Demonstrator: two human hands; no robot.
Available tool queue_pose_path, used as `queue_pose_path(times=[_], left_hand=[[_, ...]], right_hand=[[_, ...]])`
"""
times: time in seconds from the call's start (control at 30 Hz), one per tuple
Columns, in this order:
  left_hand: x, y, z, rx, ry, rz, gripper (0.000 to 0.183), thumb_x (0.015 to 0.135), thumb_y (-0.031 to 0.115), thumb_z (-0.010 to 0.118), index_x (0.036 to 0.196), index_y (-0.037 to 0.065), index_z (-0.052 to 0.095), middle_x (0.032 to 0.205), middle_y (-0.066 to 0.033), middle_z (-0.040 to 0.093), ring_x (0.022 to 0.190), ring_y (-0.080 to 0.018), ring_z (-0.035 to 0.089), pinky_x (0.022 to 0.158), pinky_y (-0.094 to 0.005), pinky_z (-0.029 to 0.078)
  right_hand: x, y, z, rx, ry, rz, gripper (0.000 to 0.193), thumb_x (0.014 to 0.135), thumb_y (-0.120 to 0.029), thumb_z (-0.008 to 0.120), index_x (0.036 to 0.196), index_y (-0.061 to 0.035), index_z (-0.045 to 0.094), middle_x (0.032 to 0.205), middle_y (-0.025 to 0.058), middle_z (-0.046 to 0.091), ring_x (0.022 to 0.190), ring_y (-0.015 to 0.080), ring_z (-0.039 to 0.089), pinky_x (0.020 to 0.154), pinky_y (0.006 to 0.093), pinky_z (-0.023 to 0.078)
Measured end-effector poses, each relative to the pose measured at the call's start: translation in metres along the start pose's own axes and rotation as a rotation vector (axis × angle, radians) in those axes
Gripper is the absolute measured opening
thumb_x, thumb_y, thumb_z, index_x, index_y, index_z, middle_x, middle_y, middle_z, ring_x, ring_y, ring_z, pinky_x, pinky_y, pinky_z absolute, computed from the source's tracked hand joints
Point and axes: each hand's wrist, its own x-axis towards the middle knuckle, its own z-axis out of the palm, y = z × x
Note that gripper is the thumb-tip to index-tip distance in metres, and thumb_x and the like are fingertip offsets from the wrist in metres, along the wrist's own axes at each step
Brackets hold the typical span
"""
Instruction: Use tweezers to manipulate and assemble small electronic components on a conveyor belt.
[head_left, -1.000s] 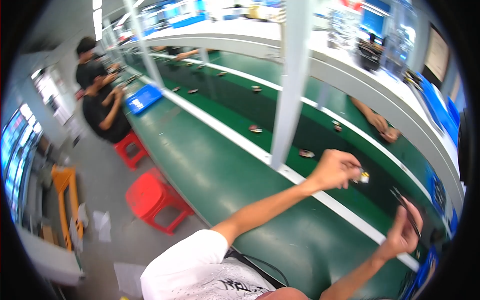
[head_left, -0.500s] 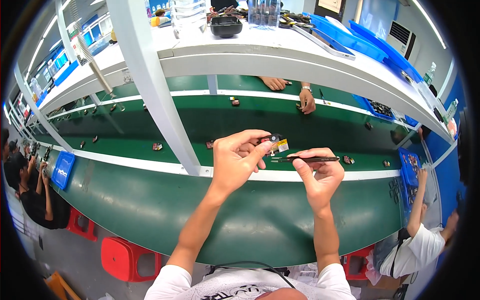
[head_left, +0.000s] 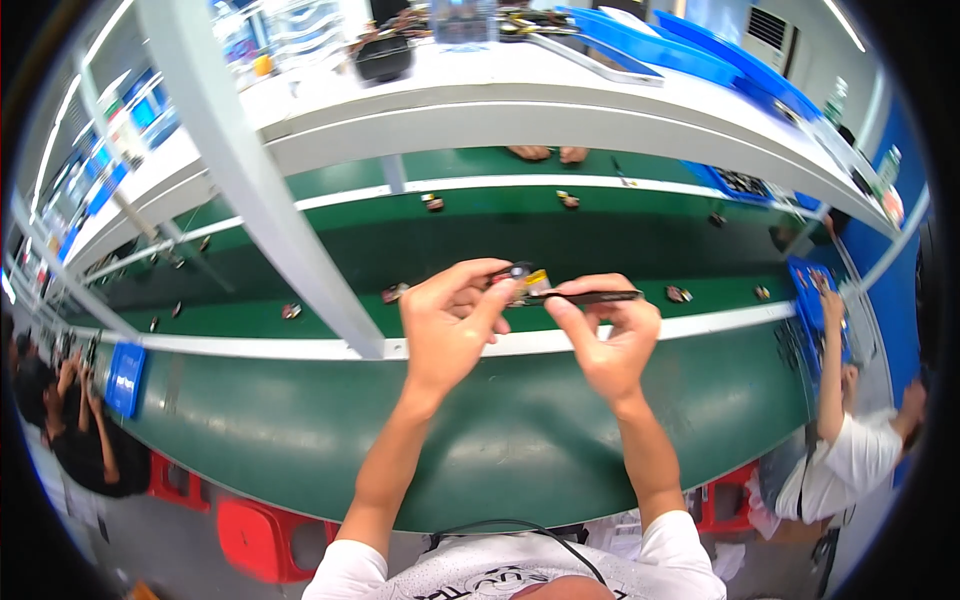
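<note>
Your left hand is pinched nearly shut on a small part, thumb and forefinger gripping it at the hand's 1 o'clock, above the table. The part is yellow and dark, touching the tip of the tweezers. Your right hand is curled closed around those tweezers, which lie level and point toward 9 o'clock.

The grip on the part looks thin. If you push the tweezers too hard, the part could twist out of your fingertips and drop onto the green belt among the loose pieces lying there. A slip of the tip could also scratch it or jab your left thumb.

What the part is stays unclear: it is small, half covered by your fingers, and blurred. You cannot tell whether the tweezers grip anything. At 3 o'clock a co-worker's arm is cut by the rim.
</note>
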Motion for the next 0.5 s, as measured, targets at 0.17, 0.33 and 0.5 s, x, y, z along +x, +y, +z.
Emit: queue_pose_path(times=[0.17,0.33,0.5], left_hand=[[-0.002,-0.006,-0.009,0.009,0.011,-0.004,0.02,0.093,0.001,0.07,0.113,-0.005,0.07,0.086,-0.0118,0.074,0.06,-0.0125,0.068,0.048,-0.0214,0.051],[0.001,-0.002,-0.008,0.03,0.023,0.001,0.02,0.095,0.002,0.068,0.112,-0.007,0.069,0.085,-0.0126,0.072,0.057,-0.0121,0.064,0.046,-0.0212,0.049],[0.003,-0.001,-0.005,0.051,0.016,0.019,0.02,0.095,0.002,0.067,0.113,-0.007,0.068,0.085,-0.0126,0.071,0.057,-0.0125,0.064,0.046,-0.0211,0.048]], right_hand=[[0.0,0.008,0.014,0.098,-0.032,0.025,0.008,0.081,-0.002,0.081,0.086,0.0007,0.076,0.089,0.0039,0.075,0.049,-0.0013,0.043,0.042,0.0196,0.029],[0.005,0.0,0.014,0.21,-0.039,0.199,0.008,0.083,-0.004,0.08,0.084,0.001,0.073,0.076,0.0005,0.071,0.048,-0.0021,0.037,0.042,0.0213,0.026],[0.007,0.0,0.007,0.218,-0.067,0.227,0.009,0.084,-0.004,0.079,0.089,-0.0002,0.072,0.076,0.0012,0.07,0.048,-0.0013,0.036,0.043,0.0213,0.026]])
